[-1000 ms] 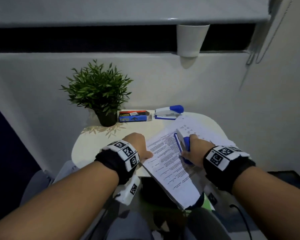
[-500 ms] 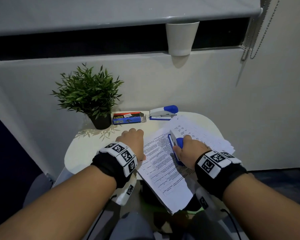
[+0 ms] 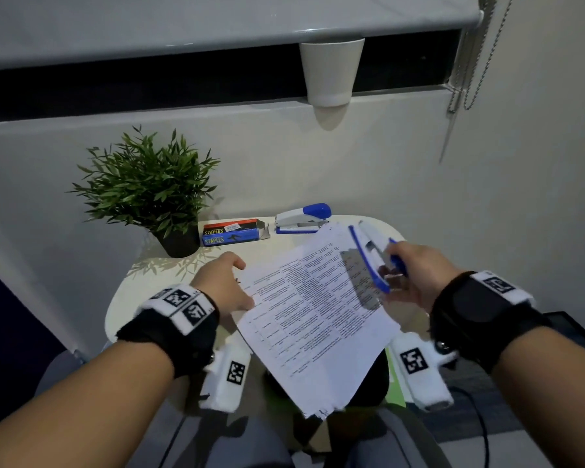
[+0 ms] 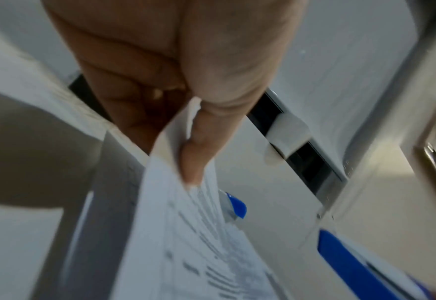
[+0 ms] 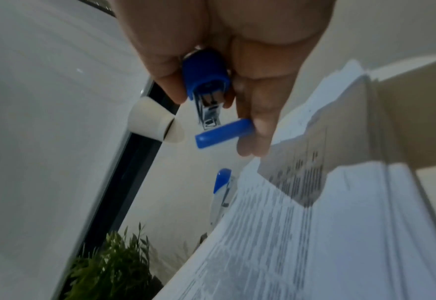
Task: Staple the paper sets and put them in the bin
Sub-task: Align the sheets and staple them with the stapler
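Head view: left hand (image 3: 225, 285) pinches the left edge of the printed paper set (image 3: 318, 319) and holds it lifted, tilted over the front of the small round table (image 3: 122, 312). Near corner of the set hangs past the table edge, looks ragged. Right hand (image 3: 416, 275) grips a blue-and-white stapler (image 3: 368, 255) just right of the set's top corner, clear of the sheets. My read: the staple is in, or the stapler is being re-aimed; I can't see a staple. Second stapler (image 3: 301, 219) sits behind the set at the table's far edge, staples box (image 3: 232, 233) left of it, potted plant (image 3: 149, 190) further left. White cup (image 3: 330, 74) hangs on the wall ledge above. No bin identifiable in any view.

Left wrist view: thumb (image 4: 193, 158) on top of the paper set (image 4: 186, 243), other fingers curled underneath, so a firm pinch on the edge that keeps the sheets aligned. Blurred. Blue of the held stapler (image 4: 345, 263) shows lower right, the spare stapler (image 4: 233, 206) beyond the sheets.

Right wrist view: fingers (image 5: 258, 121) wrapped round the stapler (image 5: 209, 97), thumb on the opposite side. Its mouth is open, with the metal magazine and blue base spread apart and nothing between them. Paper set (image 5: 301, 233) lies just right of it, not in the mouth. Spare stapler (image 5: 223, 186) and plant (image 5: 114, 270) beyond.
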